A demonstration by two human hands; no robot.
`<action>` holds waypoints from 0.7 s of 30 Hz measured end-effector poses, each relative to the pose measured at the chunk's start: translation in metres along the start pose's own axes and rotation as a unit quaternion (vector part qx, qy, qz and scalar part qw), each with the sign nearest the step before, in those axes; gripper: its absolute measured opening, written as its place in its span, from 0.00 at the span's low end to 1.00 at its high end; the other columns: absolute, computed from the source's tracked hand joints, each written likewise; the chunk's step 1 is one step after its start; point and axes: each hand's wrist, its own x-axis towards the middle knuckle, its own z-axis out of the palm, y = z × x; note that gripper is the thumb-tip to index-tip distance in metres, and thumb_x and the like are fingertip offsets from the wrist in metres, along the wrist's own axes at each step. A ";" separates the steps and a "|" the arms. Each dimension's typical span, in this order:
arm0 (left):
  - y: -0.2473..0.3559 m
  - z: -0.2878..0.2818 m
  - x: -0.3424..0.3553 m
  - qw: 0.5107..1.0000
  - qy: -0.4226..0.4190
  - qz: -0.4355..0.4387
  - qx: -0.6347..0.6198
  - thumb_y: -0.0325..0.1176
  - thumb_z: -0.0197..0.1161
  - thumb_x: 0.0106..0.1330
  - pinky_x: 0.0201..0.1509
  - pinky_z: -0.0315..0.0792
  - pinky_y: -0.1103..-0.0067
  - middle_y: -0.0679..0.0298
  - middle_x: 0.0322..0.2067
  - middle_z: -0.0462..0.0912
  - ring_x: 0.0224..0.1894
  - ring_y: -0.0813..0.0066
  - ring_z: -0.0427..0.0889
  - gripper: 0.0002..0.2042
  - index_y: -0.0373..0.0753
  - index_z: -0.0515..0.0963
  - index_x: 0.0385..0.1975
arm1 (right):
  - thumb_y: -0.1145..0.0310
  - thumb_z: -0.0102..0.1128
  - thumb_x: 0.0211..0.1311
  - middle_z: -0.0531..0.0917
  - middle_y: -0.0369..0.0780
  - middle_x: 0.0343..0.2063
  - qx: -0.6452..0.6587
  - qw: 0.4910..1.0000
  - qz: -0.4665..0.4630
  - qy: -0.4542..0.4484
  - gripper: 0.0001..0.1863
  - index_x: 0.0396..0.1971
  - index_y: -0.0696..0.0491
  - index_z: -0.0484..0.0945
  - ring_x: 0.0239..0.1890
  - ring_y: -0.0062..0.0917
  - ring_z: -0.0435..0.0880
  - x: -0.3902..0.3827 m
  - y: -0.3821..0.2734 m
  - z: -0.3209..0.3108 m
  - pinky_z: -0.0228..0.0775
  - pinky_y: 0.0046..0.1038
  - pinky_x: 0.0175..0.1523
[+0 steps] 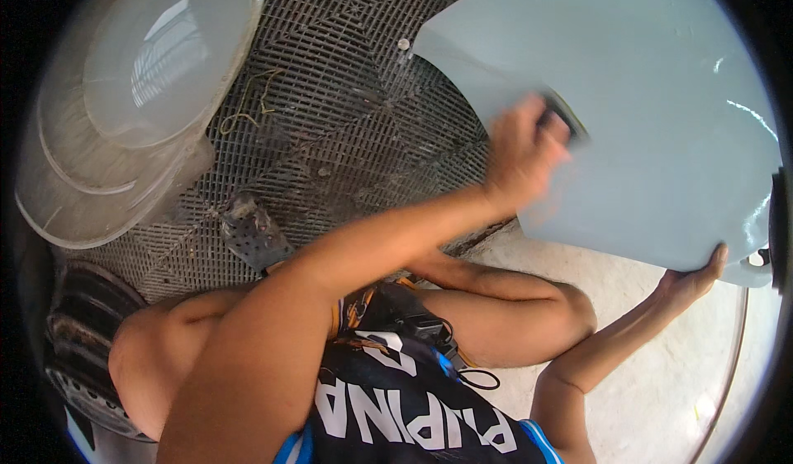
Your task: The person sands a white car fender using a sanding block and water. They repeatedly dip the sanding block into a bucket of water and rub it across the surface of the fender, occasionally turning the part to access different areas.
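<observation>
From the head camera, a big, flat, pale blue-grey panel (644, 117) stands tilted over the dark metal floor grate (330, 109) and the pale concrete floor (652, 365). The left hand (524, 154) presses a small dark pad (562, 117) against the panel's face; its grip is closed around that pad, though blur hides the fingers. The right hand (690, 282) is open, with fingers cupped under the panel's lower edge, holding it up. The panel looks stiff and smooth, maybe slippery, so the edges seem the best place to hold. Clear plastic tubs (124, 117) sit stacked on the grate, well apart.
</observation>
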 end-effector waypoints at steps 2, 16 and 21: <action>-0.034 0.003 0.017 0.977 0.041 -0.201 0.050 0.36 0.60 0.68 0.53 0.64 0.54 0.48 0.46 0.71 0.48 0.49 0.71 0.13 0.35 0.69 0.44 | 0.52 0.61 0.66 0.75 0.48 0.58 0.015 1.000 -0.003 0.006 0.37 0.65 0.66 0.65 0.59 0.34 0.77 0.001 0.001 0.000 0.73 0.38 0.62; 0.014 0.008 0.030 0.953 0.114 -0.280 -0.005 0.37 0.59 0.69 0.47 0.66 0.59 0.54 0.37 0.71 0.44 0.53 0.71 0.12 0.34 0.71 0.41 | 0.54 0.64 0.64 0.77 0.48 0.55 0.024 1.000 -0.015 -0.007 0.37 0.63 0.66 0.65 0.56 0.33 0.80 0.001 0.005 -0.003 0.76 0.35 0.60; 0.059 0.007 0.028 0.990 -0.009 0.026 -0.137 0.39 0.62 0.66 0.47 0.67 0.56 0.51 0.43 0.75 0.45 0.51 0.72 0.14 0.41 0.72 0.46 | 0.55 0.65 0.63 0.78 0.47 0.53 0.039 0.999 -0.017 -0.026 0.36 0.61 0.67 0.68 0.54 0.32 0.81 0.001 0.004 -0.003 0.77 0.34 0.58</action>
